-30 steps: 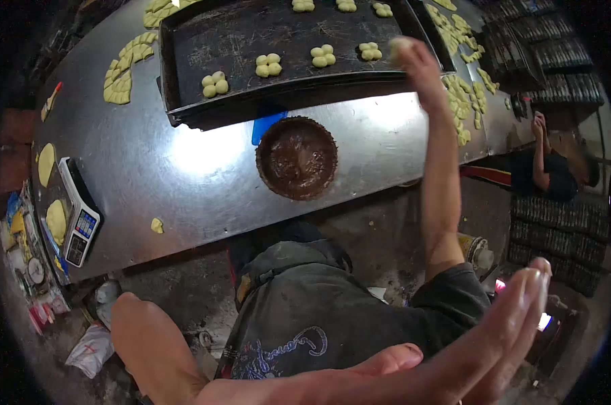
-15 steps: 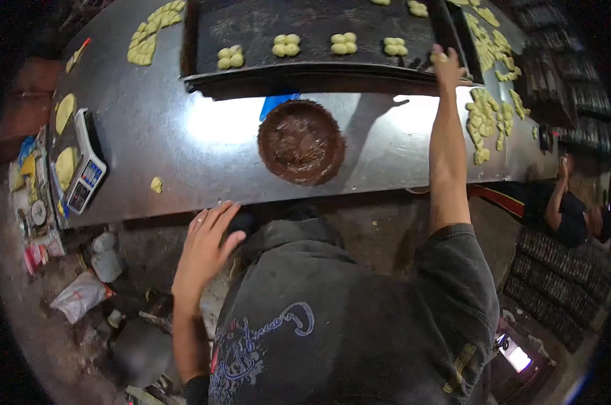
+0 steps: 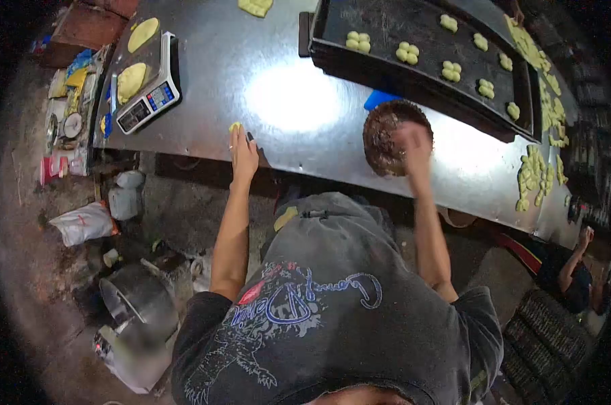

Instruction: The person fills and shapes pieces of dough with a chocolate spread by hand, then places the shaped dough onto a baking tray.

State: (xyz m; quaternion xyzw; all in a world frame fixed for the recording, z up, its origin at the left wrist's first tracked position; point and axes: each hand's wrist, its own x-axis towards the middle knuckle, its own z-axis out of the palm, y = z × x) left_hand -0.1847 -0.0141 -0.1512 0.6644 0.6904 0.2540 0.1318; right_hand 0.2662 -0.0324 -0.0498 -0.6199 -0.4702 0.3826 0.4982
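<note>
From my distant seat I see that my right hand (image 3: 413,145) has left the black tray (image 3: 413,30) and is now above the round bowl (image 3: 371,138), or inside its rim; this I cannot tell. The bowl, dirty with brown stuff, stands close to the front edge of the table (image 3: 204,81), just before the tray. The right fingers are blurred by motion, so I cannot tell how open they are or whether they hold something.

My left hand (image 3: 245,152) has come to the front edge, left of the bowl. Its fingers are almost straight and near together, pointing to the small dough piece (image 3: 234,126), which shows at their tips. If they pinch it or only touch it, I cannot tell.

By this change, both hands are away from the dough clusters (image 3: 357,42), which sit in rows on the tray and appear undisturbed. A blue thing (image 3: 378,100) is between bowl and tray. The scale (image 3: 140,113) is near the left end of the table, with flat dough (image 3: 131,79) beside it. Toward the right end lie many cut dough pieces (image 3: 532,172).
</note>
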